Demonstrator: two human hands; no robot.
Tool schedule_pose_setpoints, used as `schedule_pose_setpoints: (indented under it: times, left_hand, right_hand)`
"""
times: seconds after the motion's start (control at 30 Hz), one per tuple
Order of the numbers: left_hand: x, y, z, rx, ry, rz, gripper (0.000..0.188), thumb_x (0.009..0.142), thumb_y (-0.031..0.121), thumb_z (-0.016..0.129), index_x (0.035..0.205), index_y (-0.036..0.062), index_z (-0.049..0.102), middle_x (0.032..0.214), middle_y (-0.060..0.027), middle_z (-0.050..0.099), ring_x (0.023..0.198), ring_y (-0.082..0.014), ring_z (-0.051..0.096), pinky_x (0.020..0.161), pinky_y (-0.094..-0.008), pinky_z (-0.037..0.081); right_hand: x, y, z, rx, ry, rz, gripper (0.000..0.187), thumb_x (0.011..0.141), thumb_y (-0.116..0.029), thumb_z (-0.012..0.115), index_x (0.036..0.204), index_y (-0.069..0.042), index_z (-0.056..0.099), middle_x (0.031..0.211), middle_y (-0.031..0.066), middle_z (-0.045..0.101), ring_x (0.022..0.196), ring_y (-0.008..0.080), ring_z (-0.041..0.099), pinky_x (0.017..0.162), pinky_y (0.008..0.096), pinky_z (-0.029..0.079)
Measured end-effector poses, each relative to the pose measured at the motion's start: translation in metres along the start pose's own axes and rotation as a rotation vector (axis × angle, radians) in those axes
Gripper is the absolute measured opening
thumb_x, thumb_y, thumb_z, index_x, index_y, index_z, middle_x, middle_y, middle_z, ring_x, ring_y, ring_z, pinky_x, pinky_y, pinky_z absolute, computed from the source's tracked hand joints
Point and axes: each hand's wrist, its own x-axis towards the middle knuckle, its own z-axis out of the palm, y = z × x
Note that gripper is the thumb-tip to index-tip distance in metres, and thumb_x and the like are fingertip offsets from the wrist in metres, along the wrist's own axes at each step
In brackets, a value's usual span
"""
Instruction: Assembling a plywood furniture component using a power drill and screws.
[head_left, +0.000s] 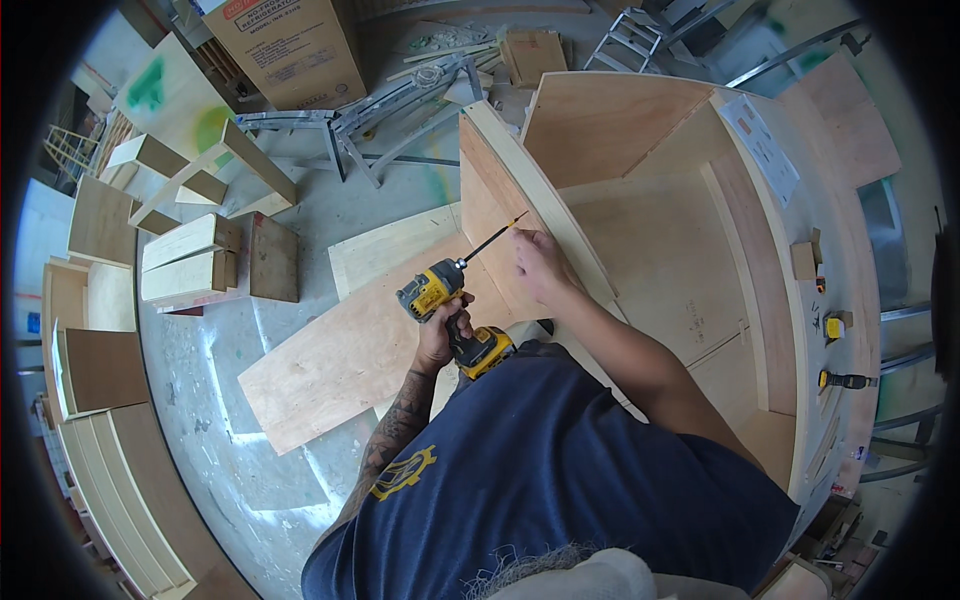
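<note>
My left hand (435, 338) is wrapped around the handle of a yellow and black cordless impact driver (430, 288). Its long bit (487, 246) slants up and to the right, and a thin pointed piece, perhaps a screw, shows at the tip. Just below and right of that tip is my right hand (540, 264), fingers curled together; whatever they hold, if anything, is hidden. Both hands are in front of the upright side panel (545, 195) of a large plywood cabinet (670, 250). Below the driver lies a long plywood board (320, 375).
Along the cabinet's right side are a tape measure (834, 327) and another power tool (846, 380). Wooden boxes (270, 255) and frames stand at left on the concrete floor (215, 400). Metal stands (350, 125), a large carton (290, 60) and a stepladder (627, 40) are farther off.
</note>
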Motion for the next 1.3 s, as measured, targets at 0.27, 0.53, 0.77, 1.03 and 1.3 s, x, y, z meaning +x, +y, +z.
schedule_pose_setpoints:
  times: [0.27, 0.53, 0.77, 1.03, 1.3]
  left_hand:
    - [0.007, 0.011, 0.013, -0.001, -0.013, -0.022, 0.022, 0.092, 0.019, 0.064, 0.103, 0.0010, 0.059, 0.067, -0.0034, 0.052, 0.052, -0.0138, 0.051, 0.051, -0.0298, 0.047]
    - [0.014, 0.008, 0.013, 0.070, 0.016, -0.018, 0.021, 0.093, 0.021, 0.062, 0.100, 0.0016, 0.059, 0.062, -0.0030, 0.050, 0.050, -0.0156, 0.051, 0.051, -0.0299, 0.045]
    - [0.022, 0.005, 0.012, 0.081, 0.018, -0.051, 0.024, 0.093, 0.025, 0.060, 0.100, 0.0027, 0.057, 0.059, -0.0033, 0.049, 0.049, -0.0173, 0.052, 0.052, -0.0315, 0.046]
    - [0.033, 0.003, 0.015, 0.091, 0.000, -0.082, 0.024, 0.093, 0.027, 0.060, 0.100, 0.0042, 0.057, 0.059, -0.0029, 0.048, 0.049, -0.0174, 0.051, 0.052, -0.0322, 0.045]
    - [0.038, 0.000, 0.014, 0.112, -0.011, -0.090, 0.028, 0.094, 0.032, 0.058, 0.103, 0.0059, 0.055, 0.060, -0.0018, 0.048, 0.050, -0.0169, 0.049, 0.053, -0.0341, 0.045]
  right_hand:
    - [0.015, -0.087, -0.096, -1.296, 0.222, -0.596, 0.076, 0.074, -0.068, 0.076, 0.094, 0.005, 0.070, 0.094, 0.0275, 0.070, 0.092, 0.0405, 0.069, 0.082, 0.0454, 0.056]
    - [0.041, -0.061, -0.113, -1.330, 0.045, -0.369, 0.095, 0.068, -0.079, 0.071, 0.099, 0.011, 0.072, 0.098, 0.0334, 0.069, 0.097, 0.0424, 0.070, 0.089, 0.0454, 0.056]
    - [0.032, -0.065, -0.107, -1.324, 0.024, -0.408, 0.089, 0.070, -0.076, 0.072, 0.096, 0.009, 0.073, 0.094, 0.0304, 0.071, 0.094, 0.0410, 0.071, 0.087, 0.0449, 0.057]
    - [0.037, -0.059, -0.109, -1.341, 0.032, -0.387, 0.084, 0.069, -0.075, 0.072, 0.098, 0.004, 0.075, 0.094, 0.0282, 0.071, 0.093, 0.0407, 0.071, 0.087, 0.0451, 0.056]
    - [0.031, -0.063, -0.103, -1.248, 0.006, -0.401, 0.086, 0.069, -0.075, 0.072, 0.099, 0.005, 0.074, 0.095, 0.0284, 0.071, 0.094, 0.0405, 0.071, 0.088, 0.0446, 0.056]
